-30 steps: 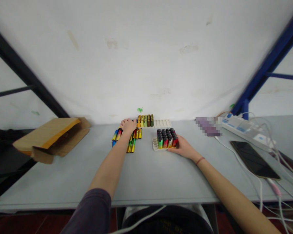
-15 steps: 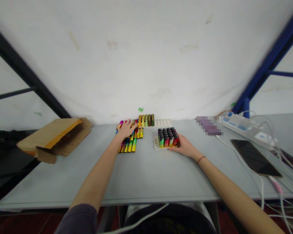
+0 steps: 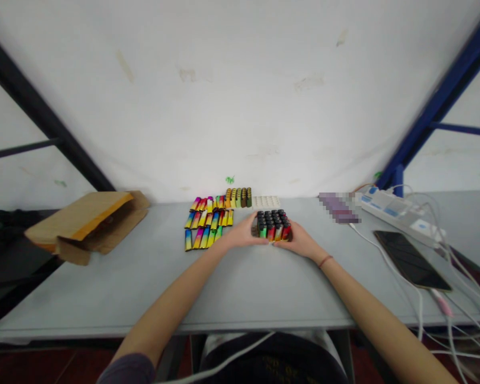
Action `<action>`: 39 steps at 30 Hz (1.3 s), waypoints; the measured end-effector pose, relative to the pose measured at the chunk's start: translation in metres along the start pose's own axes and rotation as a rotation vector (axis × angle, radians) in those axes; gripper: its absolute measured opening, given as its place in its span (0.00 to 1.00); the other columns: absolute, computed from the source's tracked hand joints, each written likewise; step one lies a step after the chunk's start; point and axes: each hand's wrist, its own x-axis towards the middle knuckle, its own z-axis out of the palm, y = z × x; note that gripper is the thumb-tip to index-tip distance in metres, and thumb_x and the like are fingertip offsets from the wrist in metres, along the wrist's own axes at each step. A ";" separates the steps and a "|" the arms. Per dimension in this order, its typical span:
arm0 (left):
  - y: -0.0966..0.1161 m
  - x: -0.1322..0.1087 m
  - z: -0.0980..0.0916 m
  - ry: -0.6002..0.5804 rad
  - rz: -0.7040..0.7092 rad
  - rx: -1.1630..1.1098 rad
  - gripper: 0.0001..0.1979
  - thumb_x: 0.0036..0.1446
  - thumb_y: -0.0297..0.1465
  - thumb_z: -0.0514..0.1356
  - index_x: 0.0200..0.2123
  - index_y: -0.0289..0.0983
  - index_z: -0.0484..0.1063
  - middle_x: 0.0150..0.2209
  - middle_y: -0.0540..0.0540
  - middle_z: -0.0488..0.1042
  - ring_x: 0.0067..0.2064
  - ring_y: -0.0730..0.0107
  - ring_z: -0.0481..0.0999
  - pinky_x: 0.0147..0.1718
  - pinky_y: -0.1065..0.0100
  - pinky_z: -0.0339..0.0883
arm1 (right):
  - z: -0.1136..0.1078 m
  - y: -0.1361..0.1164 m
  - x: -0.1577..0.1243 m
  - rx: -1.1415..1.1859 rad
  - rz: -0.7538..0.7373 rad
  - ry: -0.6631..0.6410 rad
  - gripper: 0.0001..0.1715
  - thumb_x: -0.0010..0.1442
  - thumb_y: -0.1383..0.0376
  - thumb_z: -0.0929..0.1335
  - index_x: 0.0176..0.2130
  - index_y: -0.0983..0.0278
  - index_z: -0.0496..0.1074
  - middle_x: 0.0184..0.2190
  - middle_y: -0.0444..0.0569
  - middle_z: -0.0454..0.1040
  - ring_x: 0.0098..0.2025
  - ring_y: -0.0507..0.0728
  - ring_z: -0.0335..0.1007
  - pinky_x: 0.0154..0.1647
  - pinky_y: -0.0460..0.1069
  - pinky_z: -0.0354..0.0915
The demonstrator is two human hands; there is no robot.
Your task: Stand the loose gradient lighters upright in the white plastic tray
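Observation:
Black-topped lighters [image 3: 274,224] in several colours stand upright in a tight block, in a white tray mostly hidden by my hands. My left hand [image 3: 246,232] grips the tray of lighters from its left side, and my right hand [image 3: 298,238] grips it from the right. To the left, shiny multicoloured metallic sleeves [image 3: 204,238] lie flat in rough rows. Behind them stands a group of upright gold and green lighters [image 3: 239,198], beside a white tray with round pockets [image 3: 266,202].
An open cardboard box [image 3: 84,218] lies on the left of the grey table [image 3: 144,288]. On the right are a dark phone [image 3: 412,260], a power strip [image 3: 400,216], white cables and a blurred-out purple item [image 3: 339,207]. A white wall rises behind.
My left hand has moved right, off the metallic sleeves, onto the left side of the lighter tray. The sleeves it covered now show. My right hand stays at the tray's right side.

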 end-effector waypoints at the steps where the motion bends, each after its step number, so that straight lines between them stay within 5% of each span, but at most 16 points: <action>1: 0.004 0.001 0.005 -0.020 -0.002 -0.037 0.47 0.46 0.49 0.72 0.65 0.34 0.63 0.61 0.33 0.72 0.62 0.45 0.72 0.62 0.50 0.66 | 0.000 0.000 0.000 0.003 -0.004 -0.001 0.43 0.47 0.51 0.80 0.58 0.62 0.71 0.53 0.57 0.79 0.55 0.69 0.75 0.60 0.64 0.68; 5: 0.010 0.008 0.007 -0.018 -0.015 -0.087 0.38 0.48 0.47 0.71 0.58 0.34 0.66 0.55 0.35 0.75 0.56 0.46 0.76 0.57 0.49 0.69 | 0.000 0.000 0.000 0.005 -0.021 -0.012 0.41 0.48 0.52 0.80 0.57 0.63 0.72 0.54 0.56 0.79 0.55 0.69 0.75 0.60 0.64 0.68; 17: -0.005 0.005 0.021 0.061 -0.041 -0.161 0.43 0.45 0.32 0.68 0.62 0.34 0.54 0.57 0.35 0.70 0.59 0.49 0.72 0.63 0.49 0.64 | 0.000 0.007 0.001 -0.032 -0.033 -0.023 0.43 0.50 0.51 0.79 0.59 0.62 0.69 0.56 0.58 0.77 0.56 0.69 0.74 0.61 0.66 0.66; 23: -0.006 0.003 0.028 0.057 -0.047 -0.201 0.41 0.48 0.35 0.68 0.62 0.34 0.54 0.57 0.34 0.70 0.59 0.50 0.72 0.62 0.48 0.65 | 0.001 0.008 0.001 -0.038 -0.036 -0.015 0.43 0.50 0.51 0.79 0.59 0.62 0.69 0.56 0.58 0.77 0.56 0.69 0.73 0.62 0.66 0.65; 29: -0.005 0.005 0.027 0.228 -0.092 -0.166 0.34 0.54 0.33 0.62 0.62 0.37 0.55 0.56 0.39 0.71 0.56 0.56 0.74 0.60 0.54 0.66 | 0.000 0.005 0.001 -0.066 -0.021 -0.022 0.42 0.51 0.49 0.78 0.59 0.63 0.69 0.55 0.59 0.77 0.55 0.69 0.74 0.60 0.66 0.67; 35: 0.000 0.004 0.029 0.164 -0.074 -0.128 0.32 0.52 0.33 0.63 0.59 0.35 0.60 0.52 0.38 0.74 0.55 0.52 0.75 0.60 0.50 0.66 | 0.000 0.008 0.000 -0.051 -0.020 -0.004 0.43 0.49 0.50 0.79 0.58 0.63 0.70 0.55 0.58 0.78 0.55 0.69 0.74 0.60 0.65 0.67; 39: 0.006 0.004 0.036 0.239 -0.092 -0.154 0.29 0.55 0.33 0.62 0.59 0.36 0.60 0.53 0.38 0.75 0.55 0.54 0.75 0.61 0.52 0.66 | 0.001 0.008 0.000 -0.042 -0.031 0.011 0.44 0.49 0.50 0.79 0.60 0.62 0.69 0.57 0.58 0.77 0.56 0.70 0.73 0.61 0.66 0.66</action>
